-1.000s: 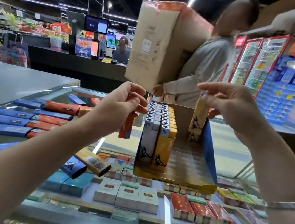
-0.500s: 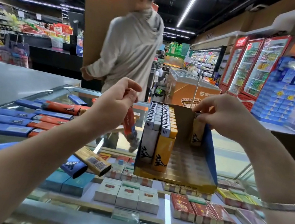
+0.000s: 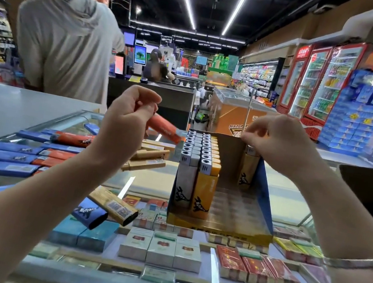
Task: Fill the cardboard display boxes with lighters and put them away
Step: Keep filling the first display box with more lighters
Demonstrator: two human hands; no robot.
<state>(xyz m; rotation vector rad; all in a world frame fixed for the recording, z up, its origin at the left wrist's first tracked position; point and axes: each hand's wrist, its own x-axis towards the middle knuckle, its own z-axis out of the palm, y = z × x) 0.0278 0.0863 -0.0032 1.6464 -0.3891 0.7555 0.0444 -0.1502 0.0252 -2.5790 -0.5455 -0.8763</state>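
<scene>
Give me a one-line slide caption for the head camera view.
Right hand sets a yellow lighter into the cardboard display box while left hand holds an orange lighter.

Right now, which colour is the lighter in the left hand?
Orange-red, seen in the head view: the lighter held by the left hand.

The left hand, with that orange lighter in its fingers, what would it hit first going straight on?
Probably the packed lighters in the display box; the orange lighter points there from the left hand, though depth is unclear.
</scene>
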